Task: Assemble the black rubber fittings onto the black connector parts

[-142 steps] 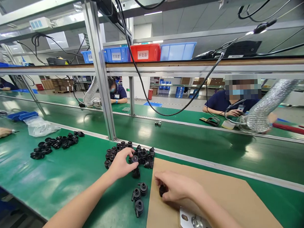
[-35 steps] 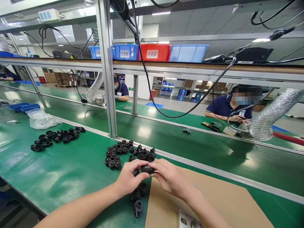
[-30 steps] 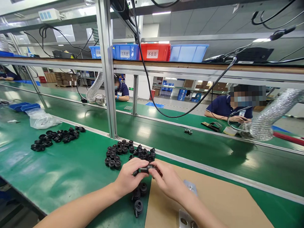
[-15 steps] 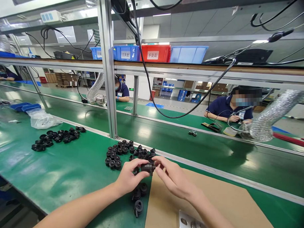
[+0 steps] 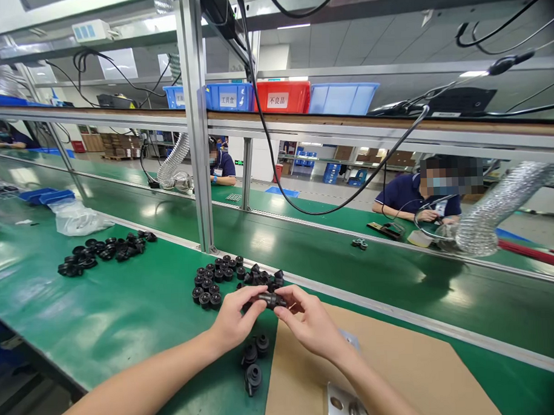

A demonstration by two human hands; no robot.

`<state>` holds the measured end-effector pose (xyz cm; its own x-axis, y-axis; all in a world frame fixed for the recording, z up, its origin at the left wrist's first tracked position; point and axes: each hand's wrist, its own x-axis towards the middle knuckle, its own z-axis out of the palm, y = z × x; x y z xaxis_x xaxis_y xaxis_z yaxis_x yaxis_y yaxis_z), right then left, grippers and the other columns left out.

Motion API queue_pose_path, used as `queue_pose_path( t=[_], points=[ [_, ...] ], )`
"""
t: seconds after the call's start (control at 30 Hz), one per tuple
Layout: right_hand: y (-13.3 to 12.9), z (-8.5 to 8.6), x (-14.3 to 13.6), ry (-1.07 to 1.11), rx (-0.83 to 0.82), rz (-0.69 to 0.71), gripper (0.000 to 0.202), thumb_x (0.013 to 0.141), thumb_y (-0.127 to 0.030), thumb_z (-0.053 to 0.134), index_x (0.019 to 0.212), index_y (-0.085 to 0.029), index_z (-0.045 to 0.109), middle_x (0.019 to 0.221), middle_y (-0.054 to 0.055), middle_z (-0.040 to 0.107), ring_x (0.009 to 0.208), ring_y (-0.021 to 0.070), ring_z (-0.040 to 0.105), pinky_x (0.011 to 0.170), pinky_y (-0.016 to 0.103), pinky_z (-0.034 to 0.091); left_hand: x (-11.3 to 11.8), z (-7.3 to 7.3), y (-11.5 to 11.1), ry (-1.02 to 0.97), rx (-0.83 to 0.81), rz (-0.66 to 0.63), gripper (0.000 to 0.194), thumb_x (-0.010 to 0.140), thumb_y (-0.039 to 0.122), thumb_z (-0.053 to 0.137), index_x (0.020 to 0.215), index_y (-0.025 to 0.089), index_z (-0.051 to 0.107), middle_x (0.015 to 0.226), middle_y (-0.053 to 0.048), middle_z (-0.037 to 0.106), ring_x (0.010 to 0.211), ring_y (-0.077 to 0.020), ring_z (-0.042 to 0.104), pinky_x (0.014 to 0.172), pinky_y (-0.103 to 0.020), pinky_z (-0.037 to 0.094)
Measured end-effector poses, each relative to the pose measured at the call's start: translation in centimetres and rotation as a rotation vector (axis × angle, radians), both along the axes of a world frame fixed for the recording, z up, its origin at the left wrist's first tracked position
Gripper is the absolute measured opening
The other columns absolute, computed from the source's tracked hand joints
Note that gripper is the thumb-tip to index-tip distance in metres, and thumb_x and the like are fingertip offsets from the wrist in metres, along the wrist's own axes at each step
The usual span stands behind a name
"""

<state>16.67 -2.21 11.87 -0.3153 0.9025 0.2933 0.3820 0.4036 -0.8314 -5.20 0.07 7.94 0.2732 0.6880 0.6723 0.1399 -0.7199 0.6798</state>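
Between my hands is a small black plastic part (image 5: 272, 300) with a rounded body and a narrower end on the right. My left hand (image 5: 239, 318) pinches its left side with thumb and fingers. On the right end, the fingertips of my right hand (image 5: 307, 320) close around it. Behind my hands lie a group of round black caps (image 5: 209, 285) and a pile of small black pieces (image 5: 261, 274). Below my left hand sit a few black parts with spouts (image 5: 252, 378) on the green mat.
Cardboard (image 5: 391, 361) lies under my right forearm, with a metal fixture plate (image 5: 341, 405) on it. More black parts (image 5: 106, 248) and a plastic bag (image 5: 80, 219) are at left. A metal post (image 5: 197, 143) rises ahead; co-workers (image 5: 404, 194) sit beyond the belt.
My right fingers have moved in onto the part's right end, and the part has turned slightly. On the belt, a small item has shifted right.
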Motion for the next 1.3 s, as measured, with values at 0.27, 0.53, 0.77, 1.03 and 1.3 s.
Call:
queue_pose_path(
  t=[0.27,0.53,0.77,1.03,1.3],
  points=[
    [0.2,0.2,0.2,-0.011,0.022,-0.010,0.029,0.097,-0.040,0.065,0.120,-0.022,0.065,0.100,0.007,0.072,0.089,0.0235,0.067,0.065,0.029,0.052,0.0,0.3,-0.1,-0.005,-0.021,0.045,0.041,0.101,0.025,0.065,0.142,0.024,0.061,0.120,-0.010,0.074,0.110,-0.0269,0.070,0.100,-0.045,0.057],
    [0.5,-0.3,0.2,-0.261,0.054,-0.080,0.018,0.095,-0.035,0.063,0.102,-0.021,0.071,0.075,0.001,0.068,0.064,0.0186,0.060,0.061,0.030,0.042,-2.4,2.1,2.6,0.159,0.195,0.263,0.038,0.102,0.013,0.048,0.136,0.022,0.062,0.130,-0.012,0.066,0.125,-0.0289,0.057,0.111,-0.050,0.047],
    [-1.0,-1.2,-0.8,-0.487,0.031,0.138,0.016,0.093,-0.029,0.067,0.106,-0.023,0.074,0.086,0.002,0.071,0.075,0.0195,0.064,0.064,0.028,0.041,-6.5,0.1,7.8,0.767,0.008,0.723,0.033,0.096,0.012,0.053,0.120,0.018,0.074,0.125,-0.017,0.063,0.123,-0.0390,0.053,0.101,-0.059,0.047],
    [1.6,-3.0,1.6,-0.610,0.137,-0.015,0.059,0.099,-0.021,0.056,0.156,-0.021,0.042,0.153,0.018,0.043,0.136,0.0342,0.050,0.109,0.048,0.048,-5.9,-1.7,7.9,0.957,0.058,0.644,0.051,0.091,0.014,0.065,0.139,0.032,0.065,0.162,-0.017,0.034,0.152,-0.0418,0.026,0.119,-0.066,0.027],
    [2.5,-5.1,1.8,-0.607,0.146,-0.051,0.032,0.099,-0.022,0.059,0.130,-0.018,0.060,0.152,0.018,0.043,0.142,0.0337,0.044,0.112,0.048,0.045,-5.8,-1.6,8.1,0.958,0.002,0.637,0.059,0.090,0.020,0.072,0.146,0.033,0.059,0.168,-0.018,0.027,0.156,-0.0451,0.019,0.120,-0.070,0.024]
  ],
)
